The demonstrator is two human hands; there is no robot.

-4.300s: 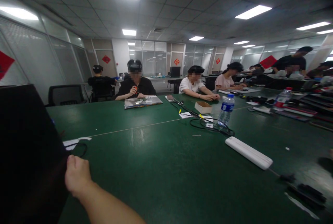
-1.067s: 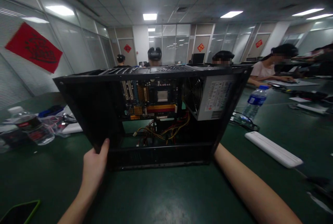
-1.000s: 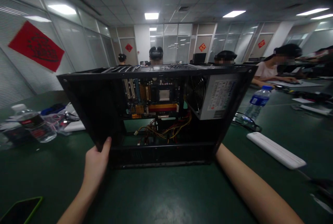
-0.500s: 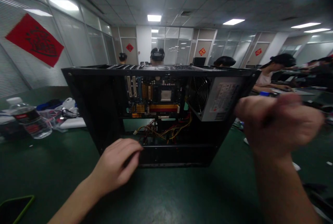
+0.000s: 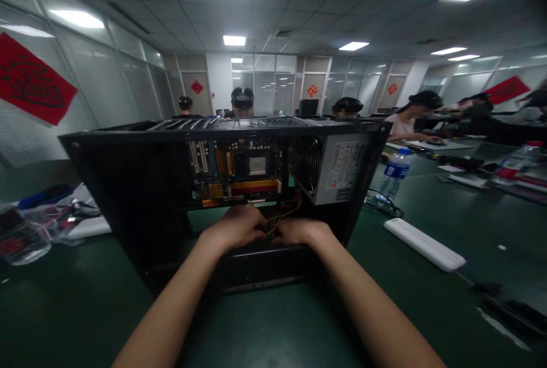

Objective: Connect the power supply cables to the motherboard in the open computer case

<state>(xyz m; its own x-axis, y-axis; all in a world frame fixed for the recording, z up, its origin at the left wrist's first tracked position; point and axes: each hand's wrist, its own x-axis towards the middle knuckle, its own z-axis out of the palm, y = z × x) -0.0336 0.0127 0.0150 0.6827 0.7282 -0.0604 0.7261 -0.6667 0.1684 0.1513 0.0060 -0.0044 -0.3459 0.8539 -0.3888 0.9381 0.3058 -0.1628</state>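
Note:
A black computer case (image 5: 225, 134) stands on the table before me, its side uncovered. Inside are a motherboard (image 5: 239, 167) and, at the upper right, a grey power supply (image 5: 342, 166) with a fan. Yellow and red power cables (image 5: 287, 212) hang beneath it. Both hands reach into the lower part of the case and meet at this bundle. My left hand (image 5: 241, 225) has its fingers curled in on the cables from the left. From the right, my right hand (image 5: 301, 231) is closed on them too. The fingertips are partly hidden among the wires.
On the green table (image 5: 273, 325), a white power strip (image 5: 423, 244) and a water bottle (image 5: 396, 173) are to the right. Another bottle (image 5: 21, 237) and plastic bags (image 5: 55, 214) lie left. Co-workers sit behind the case; one person (image 5: 412, 120) works at the right.
My right hand has come from beside the case into it, down to the cables. My left hand has moved from the lower front edge inward to them. The view has turned right.

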